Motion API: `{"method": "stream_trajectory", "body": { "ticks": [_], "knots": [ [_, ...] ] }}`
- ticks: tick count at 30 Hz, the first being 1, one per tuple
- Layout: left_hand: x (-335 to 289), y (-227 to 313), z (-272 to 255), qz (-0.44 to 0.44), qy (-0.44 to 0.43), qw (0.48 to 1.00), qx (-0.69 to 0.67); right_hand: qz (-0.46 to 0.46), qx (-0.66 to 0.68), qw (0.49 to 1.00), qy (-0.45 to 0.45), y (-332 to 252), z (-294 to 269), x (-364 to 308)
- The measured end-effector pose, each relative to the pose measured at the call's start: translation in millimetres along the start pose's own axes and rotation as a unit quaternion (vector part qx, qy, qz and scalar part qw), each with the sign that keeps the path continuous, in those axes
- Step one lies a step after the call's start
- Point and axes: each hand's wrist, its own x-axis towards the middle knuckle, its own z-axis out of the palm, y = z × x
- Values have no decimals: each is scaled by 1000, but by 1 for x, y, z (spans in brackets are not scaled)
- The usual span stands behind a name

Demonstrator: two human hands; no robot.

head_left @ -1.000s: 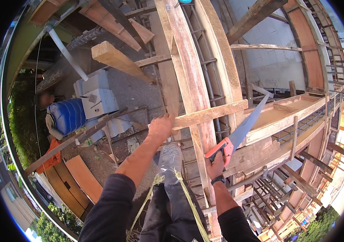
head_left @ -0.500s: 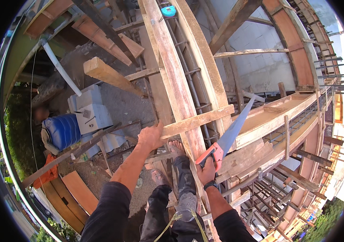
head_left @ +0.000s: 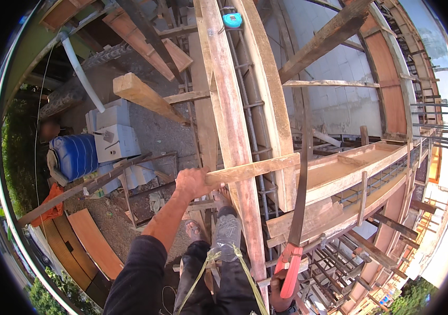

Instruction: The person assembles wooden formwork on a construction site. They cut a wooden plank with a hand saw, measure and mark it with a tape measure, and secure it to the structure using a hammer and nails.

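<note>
My left hand [head_left: 192,184] is closed round the near end of a short wooden strip [head_left: 258,168], which lies crosswise over the long formwork boards [head_left: 239,147]. Low at the right, my right hand [head_left: 281,290] grips the red handle of a handsaw [head_left: 300,210]. The saw's blade stands nearly edge-on and points away from me. It passes beside the strip's right end; I cannot tell whether it touches the wood. My right fingers are partly hidden behind the handle. Between the boards run steel reinforcing bars [head_left: 253,118].
A turquoise tape measure [head_left: 232,20] sits at the far end of the boards. A timber post [head_left: 145,97] rises at the left, near a blue drum [head_left: 76,156]. My feet [head_left: 195,229] stand on narrow timber high above the ground. Scaffolding poles [head_left: 334,273] fill the lower right.
My right hand has drawn the saw back toward me and turned its blade from slanted to nearly upright in view. My left hand keeps its hold on the strip.
</note>
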Motion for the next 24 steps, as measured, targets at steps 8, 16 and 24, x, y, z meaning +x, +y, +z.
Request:
{"method": "stream_trajectory", "body": {
  "ticks": [8,16,24],
  "knots": [
    [11,5,21,-98,73,990,-69,49,75,990,-106,-59,11,36],
    [8,16,32,-109,156,975,-111,83,62,987,-123,-79,5,34],
    [16,50,25,-182,119,962,-163,113,33,980,-158,-90,2,29]
  ]
}}
